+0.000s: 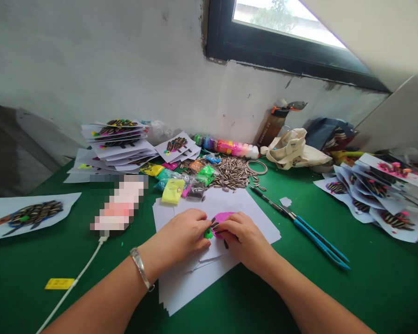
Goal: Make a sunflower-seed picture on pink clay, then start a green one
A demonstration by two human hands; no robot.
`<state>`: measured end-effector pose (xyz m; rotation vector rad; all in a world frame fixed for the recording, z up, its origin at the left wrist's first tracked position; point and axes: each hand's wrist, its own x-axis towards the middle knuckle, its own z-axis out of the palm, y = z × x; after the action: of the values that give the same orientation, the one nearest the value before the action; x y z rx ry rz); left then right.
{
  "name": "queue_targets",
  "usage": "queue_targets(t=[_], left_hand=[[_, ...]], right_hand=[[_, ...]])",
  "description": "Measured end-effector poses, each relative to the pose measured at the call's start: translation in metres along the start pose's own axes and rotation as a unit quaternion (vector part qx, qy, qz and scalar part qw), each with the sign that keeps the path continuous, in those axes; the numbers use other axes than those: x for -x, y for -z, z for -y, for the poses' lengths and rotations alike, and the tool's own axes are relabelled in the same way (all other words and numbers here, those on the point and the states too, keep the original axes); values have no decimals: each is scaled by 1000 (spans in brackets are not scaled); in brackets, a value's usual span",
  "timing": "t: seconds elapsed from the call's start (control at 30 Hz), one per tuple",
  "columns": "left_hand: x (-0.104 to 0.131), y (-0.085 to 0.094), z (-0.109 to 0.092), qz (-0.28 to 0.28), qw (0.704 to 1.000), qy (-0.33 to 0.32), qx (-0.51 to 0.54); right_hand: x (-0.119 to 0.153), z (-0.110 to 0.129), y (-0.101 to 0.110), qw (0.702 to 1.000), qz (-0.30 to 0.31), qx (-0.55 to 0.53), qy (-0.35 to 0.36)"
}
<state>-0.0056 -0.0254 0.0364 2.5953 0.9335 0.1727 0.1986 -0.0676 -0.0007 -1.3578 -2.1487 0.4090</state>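
Note:
A patch of pink clay (225, 217) lies flattened on the top sheet of a paper stack (184, 297), with green clay (208, 233) at its left side. Dark striped sunflower seeds (215, 226) sit on the pink clay, and another seed (226, 244) shows at its lower edge. My left hand (184, 232) rests on the paper, thumb and forefinger apart on either side of the green clay. Over the pink clay, my right hand (245, 239) is closed in a pinch at a seed; its fingers partly hide the clay.
Loose sunflower seeds (231, 171) lie behind the paper beside bagged clay (174, 190) and a tape ring (257, 167). Blue tweezers (320, 243) and a pen (270, 200) lie right. Seed pictures stand in piles left (121, 150) and right (372, 190). A white cable (80, 273) crosses the left.

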Motion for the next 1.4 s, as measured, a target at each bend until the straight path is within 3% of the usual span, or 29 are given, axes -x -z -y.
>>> queue_targets(t=[0.67,0.9,1.17,1.4], left_hand=[[0,-3,-2,-15,1000,7,4],[0,0,-4,-13,1000,13,7],[0,-4,0,-13,1000,4,0],[0,-3,-1,-15,1000,8,9]], right_hand=[[-2,-2,-11,1000,1,13,13],[0,0,-2,999,-25,32,9],[6,18,6,989,2,115,92],[5,19,3,982,24,154,106]])
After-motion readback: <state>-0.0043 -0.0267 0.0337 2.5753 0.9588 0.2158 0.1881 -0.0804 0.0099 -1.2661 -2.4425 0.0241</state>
